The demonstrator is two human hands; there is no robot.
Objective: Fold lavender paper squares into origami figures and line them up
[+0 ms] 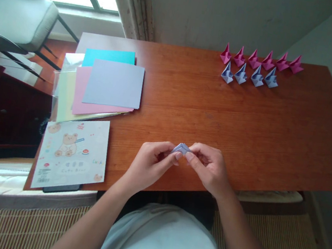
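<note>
Between my two hands, just above the near edge of the table, is a small folded piece of lavender origami paper (182,148). My left hand (155,159) pinches its left side between thumb and fingers. On the right side, my right hand (208,165) grips it the same way, thumb on the near face. The paper is creased into a compact shape with a raised middle and sloping sides. My fingers cover its lower and outer parts.
Pink origami figures (254,62) line the far right edge, with lavender ones (257,77) in front. Coloured paper sheets (114,84) lie at the left of the wooden table (187,103), behind a bear-printed pad (72,152). A chair (17,17) stands beyond the left end.
</note>
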